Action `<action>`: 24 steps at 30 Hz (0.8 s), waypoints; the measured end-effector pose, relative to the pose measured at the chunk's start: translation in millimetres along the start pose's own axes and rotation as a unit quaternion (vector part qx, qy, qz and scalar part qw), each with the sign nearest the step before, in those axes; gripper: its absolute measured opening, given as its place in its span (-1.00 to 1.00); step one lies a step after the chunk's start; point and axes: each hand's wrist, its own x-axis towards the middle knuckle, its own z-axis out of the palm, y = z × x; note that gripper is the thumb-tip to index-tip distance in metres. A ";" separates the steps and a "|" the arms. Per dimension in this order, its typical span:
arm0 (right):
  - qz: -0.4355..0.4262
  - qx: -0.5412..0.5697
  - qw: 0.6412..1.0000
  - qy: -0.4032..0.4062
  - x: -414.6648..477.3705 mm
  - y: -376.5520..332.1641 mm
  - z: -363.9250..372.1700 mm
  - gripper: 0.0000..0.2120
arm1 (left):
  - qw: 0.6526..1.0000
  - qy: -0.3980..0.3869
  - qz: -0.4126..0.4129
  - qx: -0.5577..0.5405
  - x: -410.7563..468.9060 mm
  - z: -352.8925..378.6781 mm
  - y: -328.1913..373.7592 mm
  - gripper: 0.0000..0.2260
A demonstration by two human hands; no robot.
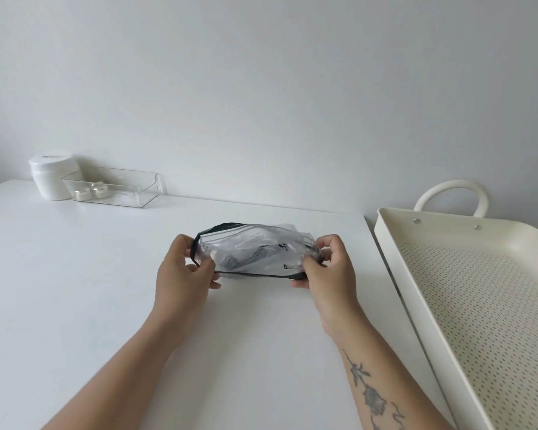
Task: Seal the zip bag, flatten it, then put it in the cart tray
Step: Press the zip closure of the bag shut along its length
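A clear zip bag (pixel 255 251) with a black zip edge is held just above the white table (pixel 75 274), near its middle. Its mouth faces me and gapes open, the two black strips apart. Something dark and thin lies inside it. My left hand (pixel 184 271) pinches the bag's left end between thumb and fingers. My right hand (pixel 326 268) pinches the right end the same way. The cream cart tray (pixel 392 252), with a perforated floor and a looped handle, stands to the right of the table, past its edge.
At the table's far left stand a white lidded jar (pixel 52 176) and a clear plastic box (pixel 128 187) holding two small pots. A plain white wall rises behind the table.
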 end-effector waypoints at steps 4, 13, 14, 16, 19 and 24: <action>-0.025 -0.027 0.999 0.010 -0.6 -0.2 1.6 -0.74 | 1.000 -0.002 0.007 0.017 0.5 1.3 -1.6 -0.83; 0.130 0.235 0.935 -0.233 2.9 -15.7 -18.4 -0.79 | 0.996 -0.034 0.008 -0.076 3.6 -10.9 8.4 -0.78; 0.133 0.243 0.928 -0.248 3.0 -17.2 -20.2 -0.72 | 0.997 -0.017 0.006 -0.074 5.1 -11.3 7.4 -0.79; 0.136 0.244 0.928 -0.247 2.9 -19.7 -21.8 -0.62 | 0.998 0.005 0.010 -0.062 7.4 -12.2 6.1 -0.82; 0.128 0.208 0.949 -0.202 1.2 -18.2 -19.7 -0.78 | 0.998 0.006 0.012 -0.057 8.3 -12.4 5.1 -0.82; 0.120 0.198 0.957 -0.173 2.4 -13.2 -20.2 -0.91 | 1.000 -0.004 0.013 -0.024 9.7 -14.0 1.9 -0.87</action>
